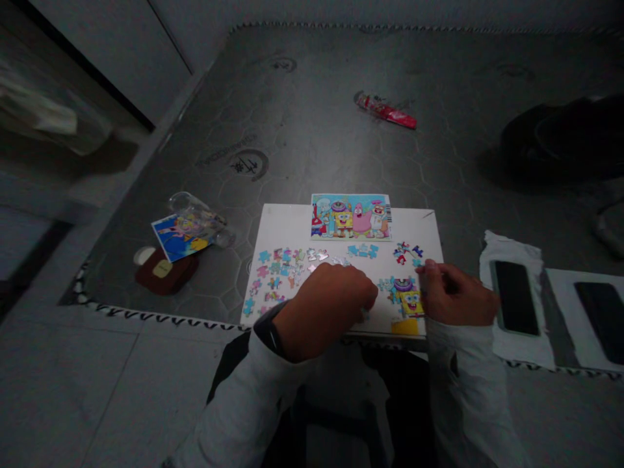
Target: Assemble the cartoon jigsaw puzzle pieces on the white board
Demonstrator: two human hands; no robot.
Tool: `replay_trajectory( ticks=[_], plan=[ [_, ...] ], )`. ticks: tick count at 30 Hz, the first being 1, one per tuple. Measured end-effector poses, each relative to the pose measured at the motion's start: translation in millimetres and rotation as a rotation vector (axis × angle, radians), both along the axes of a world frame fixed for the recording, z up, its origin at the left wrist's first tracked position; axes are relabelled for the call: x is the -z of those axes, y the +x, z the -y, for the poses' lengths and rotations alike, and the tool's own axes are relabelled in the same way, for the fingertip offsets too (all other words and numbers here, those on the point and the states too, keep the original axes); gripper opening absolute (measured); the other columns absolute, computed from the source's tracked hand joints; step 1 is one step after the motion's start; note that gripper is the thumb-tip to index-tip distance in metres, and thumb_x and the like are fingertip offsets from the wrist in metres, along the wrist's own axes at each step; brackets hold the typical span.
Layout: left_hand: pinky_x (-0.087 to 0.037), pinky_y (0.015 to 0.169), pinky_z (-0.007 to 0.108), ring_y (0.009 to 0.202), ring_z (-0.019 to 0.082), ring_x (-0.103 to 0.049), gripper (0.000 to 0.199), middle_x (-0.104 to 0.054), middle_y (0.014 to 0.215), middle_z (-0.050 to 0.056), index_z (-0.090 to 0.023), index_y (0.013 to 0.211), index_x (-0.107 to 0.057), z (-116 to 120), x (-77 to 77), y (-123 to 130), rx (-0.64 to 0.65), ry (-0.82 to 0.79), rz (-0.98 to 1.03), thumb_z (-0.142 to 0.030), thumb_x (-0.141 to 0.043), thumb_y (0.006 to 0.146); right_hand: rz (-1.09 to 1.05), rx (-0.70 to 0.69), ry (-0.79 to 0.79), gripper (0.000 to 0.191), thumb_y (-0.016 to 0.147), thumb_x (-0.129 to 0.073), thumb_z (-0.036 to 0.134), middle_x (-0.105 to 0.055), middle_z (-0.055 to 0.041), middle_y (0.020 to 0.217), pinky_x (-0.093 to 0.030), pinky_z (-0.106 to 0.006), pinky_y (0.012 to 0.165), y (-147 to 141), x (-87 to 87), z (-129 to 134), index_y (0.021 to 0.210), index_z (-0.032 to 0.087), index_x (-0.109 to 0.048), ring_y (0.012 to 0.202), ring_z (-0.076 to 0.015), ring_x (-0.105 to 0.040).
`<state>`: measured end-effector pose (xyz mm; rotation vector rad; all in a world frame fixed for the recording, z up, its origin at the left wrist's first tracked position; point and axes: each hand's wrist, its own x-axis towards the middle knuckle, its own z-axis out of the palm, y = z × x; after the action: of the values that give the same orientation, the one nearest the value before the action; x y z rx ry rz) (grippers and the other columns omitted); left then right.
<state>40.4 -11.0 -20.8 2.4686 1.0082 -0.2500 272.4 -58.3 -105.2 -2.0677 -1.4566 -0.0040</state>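
My left hand (332, 300) is over the middle of a white board (287, 224), its fingers curled down and mostly hidden; whether a piece is in them I cannot see. At the board's right edge, my right hand (458, 298) has its fingers bent together, the tips beside a light blue puzzle piece (418, 263). Between the hands lies a partly joined cartoon puzzle (409, 300) with a yellow character. Loose puzzle pieces (275, 268) spread over the board's left side. A joined blue strip (363, 251) and a red-and-blue cluster (404, 253) lie above. The picture card (351, 218) rests at the board's top.
Left of the board are a brown case (168, 272), a colourful card (179, 237) and a clear plastic bag (214, 221). A red wrapper (387, 112) lies farther back. Two phones, one dark on white cloth (517, 298) and another (602, 318), lie right. A black object (560, 140) stands behind them.
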Motion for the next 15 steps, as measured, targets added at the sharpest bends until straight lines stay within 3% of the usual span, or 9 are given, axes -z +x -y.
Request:
replay_trajectory(
  ticks=[3, 6, 11, 15],
  plan=[
    [-0.055, 0.076, 0.036, 0.091, 0.027, -0.078, 0.012, -0.081, 0.098, 0.008, -0.021, 0.099, -0.082, -1.0, -2.0, 1.5, -0.017, 0.016, -0.026, -0.023, -0.070, 0.099, -0.002, -0.001, 0.010, 0.051, 0.101, -0.059, 0.061, -0.065, -0.0029, 0.059, -0.034, -0.029, 0.061, 0.2, 0.7, 0.4, 0.092, 0.019, -0.086, 0.058, -0.0164, -0.053],
    [-0.054, 0.076, 0.034, 0.091, 0.025, -0.077, 0.009, -0.081, 0.097, 0.006, -0.023, 0.102, -0.081, -1.2, 2.0, -0.3, -0.018, 0.035, 0.011, -0.028, -0.076, 0.097, -0.013, 0.000, 0.015, 0.050, 0.101, -0.060, 0.061, -0.066, -0.0029, 0.060, -0.034, -0.029, 0.061, 0.0, 0.0, 0.6, 0.091, 0.019, -0.086, 0.058, -0.0163, -0.053],
    [-0.054, 0.077, 0.034, 0.094, 0.025, -0.077, 0.022, -0.082, 0.103, 0.005, -0.026, 0.114, -0.077, 0.2, 9.3, -3.3, -0.010, 0.064, 0.042, -0.033, -0.082, 0.094, 0.008, -0.013, 0.008, 0.049, 0.102, -0.059, 0.060, -0.065, -0.0026, 0.060, -0.034, -0.030, 0.063, 0.0, -2.3, 0.8, 0.091, 0.020, -0.086, 0.060, -0.0172, -0.053],
    [-0.055, 0.079, 0.035, 0.096, 0.026, -0.077, 0.017, -0.082, 0.103, 0.005, -0.026, 0.111, -0.079, -0.5, 9.6, -1.9, -0.006, 0.051, 0.031, -0.031, -0.081, 0.094, 0.013, -0.014, 0.021, 0.048, 0.102, -0.060, 0.059, -0.066, -0.0027, 0.061, -0.033, -0.030, 0.063, -0.2, -1.6, 0.9, 0.091, 0.020, -0.086, 0.060, -0.0169, -0.052]
  ],
)
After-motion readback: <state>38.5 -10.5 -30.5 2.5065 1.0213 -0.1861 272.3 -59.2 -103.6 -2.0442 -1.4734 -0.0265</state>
